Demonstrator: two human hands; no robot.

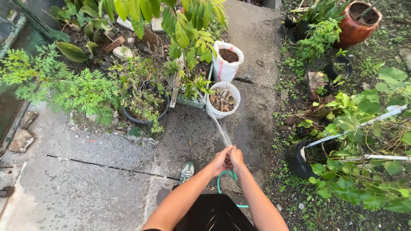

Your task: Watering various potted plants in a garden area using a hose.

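Two hands, left hand [221, 161] and right hand [236, 158], closed together on green hose [222, 179] end, lower centre. Hose judged light, flexible, wet, slippery; hold near nozzle end advised.

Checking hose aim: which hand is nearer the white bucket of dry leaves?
Left, narrowly. The left hand sits just below the white bucket; the right hand is clasped against it, slightly farther right. Both grip the green hose.

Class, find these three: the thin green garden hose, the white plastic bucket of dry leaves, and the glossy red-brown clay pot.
thin green garden hose [221, 179], head view, curved loop below hands
white plastic bucket [212, 112], head view, lower wall
glossy red-brown clay pot [353, 31], head view, side
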